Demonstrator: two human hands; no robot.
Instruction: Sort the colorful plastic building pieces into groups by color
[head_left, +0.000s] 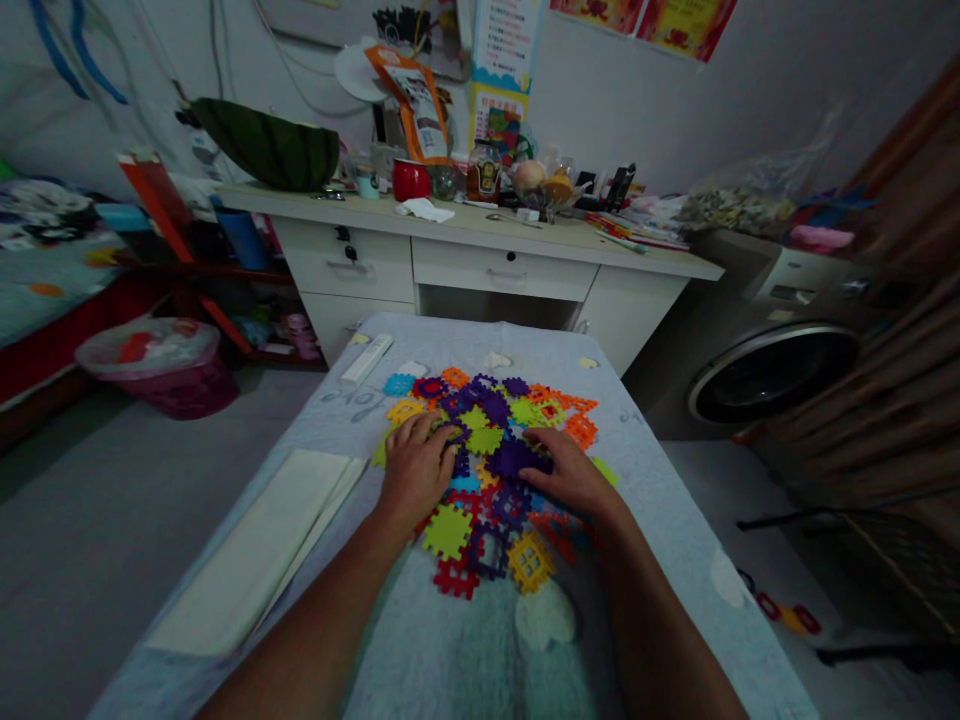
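Observation:
A heap of flat, toothed plastic building pieces in several colours lies on the cloth-covered table. My left hand (pixel 421 462) rests on the heap's left side, fingers spread and bent over the pieces, with a yellow piece (pixel 405 411) beside it. At the right side, the thumb and fingers of my right hand (pixel 564 468) are around a dark purple piece (pixel 510 457). Between both hands lies a lime-green piece (pixel 484 440). Nearer to me are another lime-green piece (pixel 448 531), a red piece (pixel 456 577) and a yellow lattice piece (pixel 531 562).
A folded pale cloth (pixel 251 550) lies along the table's left side, and a white remote-like object (pixel 367 360) near its far left corner. Beyond stands a white cabinet (pixel 504 268) with cluttered top. A washing machine (pixel 787 330) is to the right, a pink bin (pixel 180 385) to the left.

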